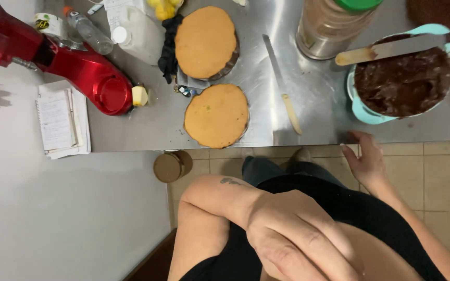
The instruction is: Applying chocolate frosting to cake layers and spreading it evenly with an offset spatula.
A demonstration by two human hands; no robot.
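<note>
Looking down over the steel table (308, 93): the right hand (366, 162) rests at its near edge, fingers loosely spread and empty, fingertips just touching the rim; the left hand (298, 237) lies flat against the person's own dark top, well back from the table, fingers relaxed and holding nothing; nearest the right hand is the teal bowl (363, 112) of chocolate frosting (402, 83), just beyond the table edge, a flat spatula (391, 49) laid across its rim; left of the bowl a long knife (282, 86) lies on the steel; further left of the bowl sit two round cake layers (216, 115), one nearer, one farther (205, 41), apart from each other; a red stand mixer (74, 67) is far left of the bowl; any reach from here, I'd judge, wants a steady grip on the bowl wall, clear of the spatula handle.
</note>
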